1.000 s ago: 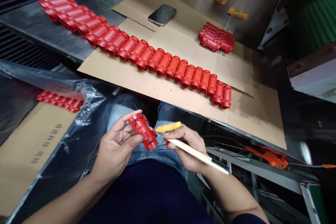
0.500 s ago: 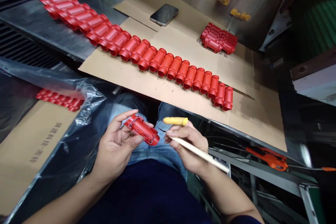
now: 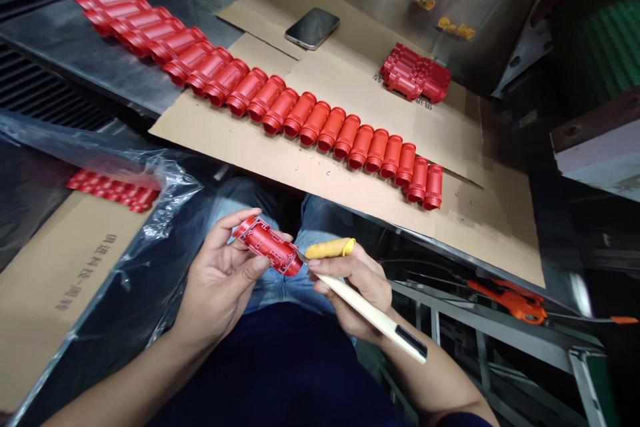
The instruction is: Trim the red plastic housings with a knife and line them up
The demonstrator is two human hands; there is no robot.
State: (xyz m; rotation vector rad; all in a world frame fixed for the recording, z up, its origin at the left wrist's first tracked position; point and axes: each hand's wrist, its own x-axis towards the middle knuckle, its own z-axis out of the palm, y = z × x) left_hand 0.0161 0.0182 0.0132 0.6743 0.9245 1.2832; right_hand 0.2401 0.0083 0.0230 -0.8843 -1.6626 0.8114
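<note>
My left hand (image 3: 223, 277) grips a red plastic part (image 3: 267, 245) over my lap, its open ribbed side turned up. My right hand (image 3: 357, 280) is closed on a slim cream-handled knife (image 3: 373, 313); the blade tip touches the part's right end. A yellow finger cot (image 3: 327, 248) covers my right index finger, which points at the part. A long row of the same red parts (image 3: 320, 127) lies side by side on the cardboard sheet (image 3: 350, 193) ahead.
A phone (image 3: 312, 28) lies on the far cardboard. A small pile of red parts (image 3: 415, 80) sits at the back right. A plastic-lined box (image 3: 60, 267) on my left holds more red parts (image 3: 113, 190). Orange pliers (image 3: 510, 300) rest on the frame at right.
The red part has been turned in my left hand from tilted to flatter, open side up. My right hand moved in and brought the knife tip against its end.
</note>
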